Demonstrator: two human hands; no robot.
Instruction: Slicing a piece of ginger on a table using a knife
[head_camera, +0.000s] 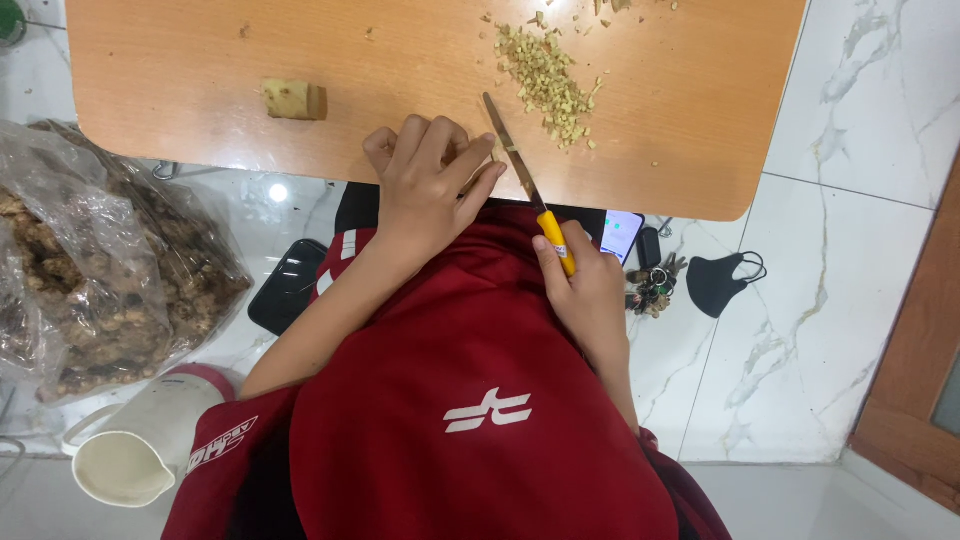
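Wooden bench (180, 70) across the top of the head view, seen from above. Left hand (428, 185) at the near edge, fingers curled down and pressing on something hidden beneath them; cannot tell what, nor whether anything is truly pinched. Right hand (585, 290) just off the bench edge, at about four o'clock from the left hand, grip closed around the yellow handle of a knife (520, 170). Blade slanting toward eleven o'clock, lying just beside the left fingertips, tip on the wood. Heap of minced pale bits (545, 80) at one o'clock from the left hand, near the blade tip, with stray crumbs scattered around. Pale cut chunk (293, 99) at ten o'clock, well apart from both hands. Red garment (470, 420) filling the lower middle. Clear plastic bag of brown knobbly roots (110, 270) on the marble floor (860, 80) at nine o'clock, a white jug (125, 460) below it at seven o'clock. Dark phone (285, 285) beside the left forearm. Lit phone (620, 233), bunch of keys (655, 285) and black face mask (725, 280) at three o'clock from the right hand, on the floor.
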